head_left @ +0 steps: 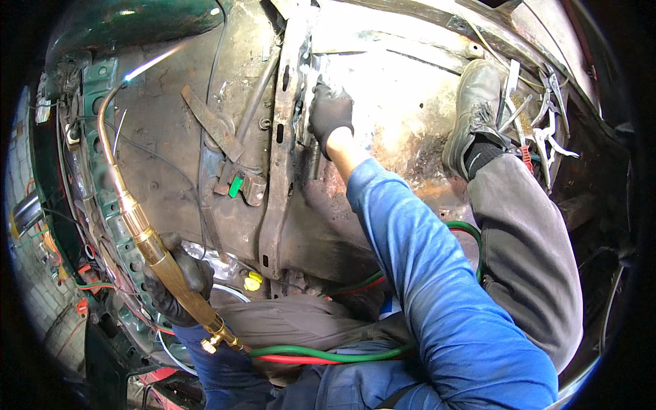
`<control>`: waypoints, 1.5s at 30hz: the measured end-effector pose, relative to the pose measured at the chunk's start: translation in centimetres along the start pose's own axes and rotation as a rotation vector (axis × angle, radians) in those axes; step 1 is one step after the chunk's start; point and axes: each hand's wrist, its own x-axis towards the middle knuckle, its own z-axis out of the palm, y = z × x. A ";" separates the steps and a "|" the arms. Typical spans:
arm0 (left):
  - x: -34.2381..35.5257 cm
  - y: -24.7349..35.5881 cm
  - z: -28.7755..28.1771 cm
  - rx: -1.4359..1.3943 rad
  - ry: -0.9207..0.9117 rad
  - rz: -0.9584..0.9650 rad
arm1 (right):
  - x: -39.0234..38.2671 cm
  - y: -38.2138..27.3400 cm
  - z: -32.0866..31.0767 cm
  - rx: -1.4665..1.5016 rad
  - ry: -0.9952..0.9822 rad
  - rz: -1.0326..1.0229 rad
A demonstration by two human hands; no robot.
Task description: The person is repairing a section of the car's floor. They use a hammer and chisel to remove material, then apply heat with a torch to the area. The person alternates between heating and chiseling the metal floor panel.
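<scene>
My left hand, in a black glove, is wrapped round the brass body of a gas welding torch. The torch's thin bent neck rises to the upper left, and a bright flame burns at its tip, pointing up and right. A green hose and a red hose run from its lower end across my lap. My right arm reaches forward. The gloved right hand is closed beside a long perforated metal rail, over a brightly lit sheet-metal floor. A dark ribbed cylinder shows below it; what the fingers hold is hidden.
Locking pliers and other hand tools lie right of my boot. Left of the rail are a flat rusty bar, a green-marked metal piece and a thin black cable. Yellow earplug-like pieces lie near my leg.
</scene>
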 end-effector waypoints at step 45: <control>1.4 -1.6 0.8 -0.060 -0.009 -0.040 | -0.9 -6.1 -5.1 -0.370 -0.267 0.111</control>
